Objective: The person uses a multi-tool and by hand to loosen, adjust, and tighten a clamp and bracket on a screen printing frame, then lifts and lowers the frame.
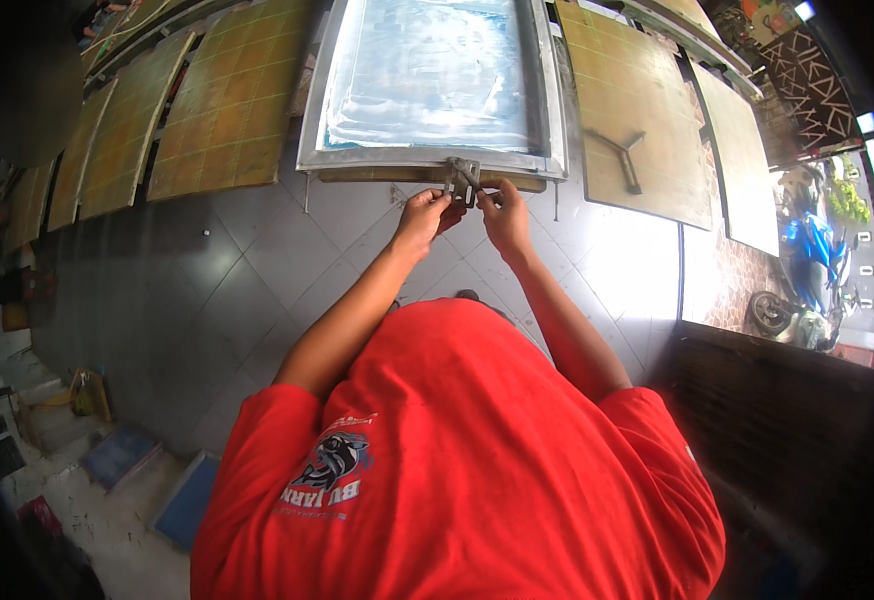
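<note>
A screen-printing frame with pale metal sides lies in front of me. White and blue smears cover its mesh. At the middle of its near edge sits a grey metal bracket with slots. My left hand is closed on the bracket's left side. My right hand pinches its right side, close to the frame's edge. The fingertips partly hide the lower part of the bracket.
Yellowish flat boards stand in a row at the left. On the right-hand board lies a dark Y-shaped tool. A blue motorcycle stands far right. Grey floor tiles show below the frame, and blue-meshed frames lie at the lower left.
</note>
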Action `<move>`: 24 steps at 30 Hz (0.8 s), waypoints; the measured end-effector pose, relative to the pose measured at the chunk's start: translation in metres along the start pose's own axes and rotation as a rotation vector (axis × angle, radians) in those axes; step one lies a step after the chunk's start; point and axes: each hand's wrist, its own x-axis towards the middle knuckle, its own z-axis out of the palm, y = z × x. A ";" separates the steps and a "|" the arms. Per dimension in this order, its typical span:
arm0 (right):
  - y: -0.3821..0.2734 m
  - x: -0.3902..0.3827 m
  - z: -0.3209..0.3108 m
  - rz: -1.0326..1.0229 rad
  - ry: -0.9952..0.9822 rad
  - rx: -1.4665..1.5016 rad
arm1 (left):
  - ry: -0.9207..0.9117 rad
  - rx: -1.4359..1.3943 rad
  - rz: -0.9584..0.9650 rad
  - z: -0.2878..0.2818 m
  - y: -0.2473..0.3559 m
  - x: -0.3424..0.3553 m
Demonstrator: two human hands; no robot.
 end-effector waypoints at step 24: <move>-0.012 -0.011 -0.001 0.147 -0.044 0.195 | 0.015 -0.001 -0.014 -0.001 -0.001 0.002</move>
